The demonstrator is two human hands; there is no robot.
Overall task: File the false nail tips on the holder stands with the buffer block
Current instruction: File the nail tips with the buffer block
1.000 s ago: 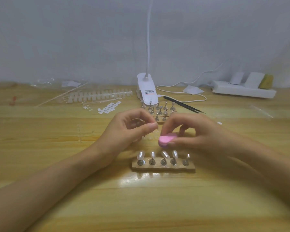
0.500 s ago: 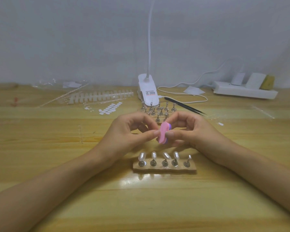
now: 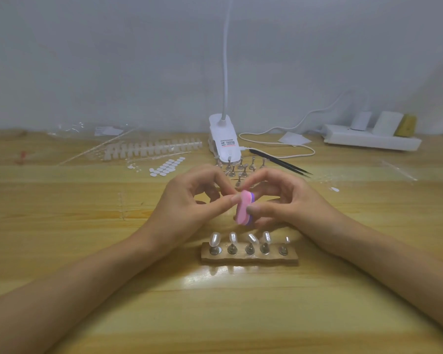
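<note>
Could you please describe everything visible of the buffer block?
The buffer block is an oblong pad with rounded ends, pink on its facing side with a purple layer behind, foam-like. It is held on end, tilted, in the air behind the holder. The right hand pinches it; fingertips of the left hand touch its upper edge.

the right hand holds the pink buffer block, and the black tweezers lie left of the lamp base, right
No: the head view shows the black tweezers right of the lamp base, not left. The right hand does hold the pink buffer block.
</note>
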